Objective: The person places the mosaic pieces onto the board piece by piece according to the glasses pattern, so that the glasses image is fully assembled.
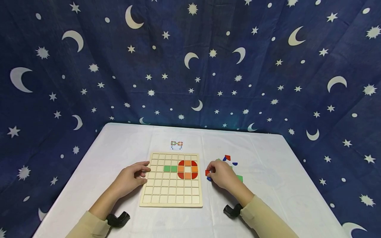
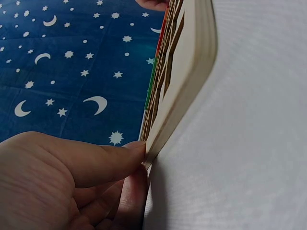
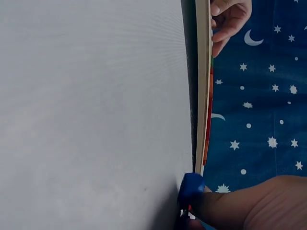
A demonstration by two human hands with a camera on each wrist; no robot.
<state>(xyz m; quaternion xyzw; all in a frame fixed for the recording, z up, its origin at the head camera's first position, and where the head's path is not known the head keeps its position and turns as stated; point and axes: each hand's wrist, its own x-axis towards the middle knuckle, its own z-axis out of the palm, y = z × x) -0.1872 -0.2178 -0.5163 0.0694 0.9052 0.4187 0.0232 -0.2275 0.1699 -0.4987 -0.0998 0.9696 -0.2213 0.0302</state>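
Observation:
A square wooden grid board (image 1: pixel 171 204) lies on the table, with red quarter-rounds and orange squares forming a ring at its right and two green squares (image 1: pixel 170 168) beside it. My left hand (image 1: pixel 128 178) rests at the board's left edge, its thumb and fingers touching the rim, spaced apart. To the right of the board, my right hand (image 1: pixel 224 174) pinches a small blue piece (image 3: pixel 192 188) at the thumb tip. A red piece (image 1: pixel 207 172) shows by those fingertips; whether it is held too is unclear. The right fingers' far side is hidden.
A small printed pattern card (image 1: pixel 177 144) lies behind the board. Around the right hand are loose pieces: a red one (image 1: pixel 227 157), a blue one (image 1: pixel 235 164) and a green one (image 1: pixel 239 178). A star-and-moon cloth (image 1: pixel 178 66) hangs behind the white table (image 1: pixel 268 158).

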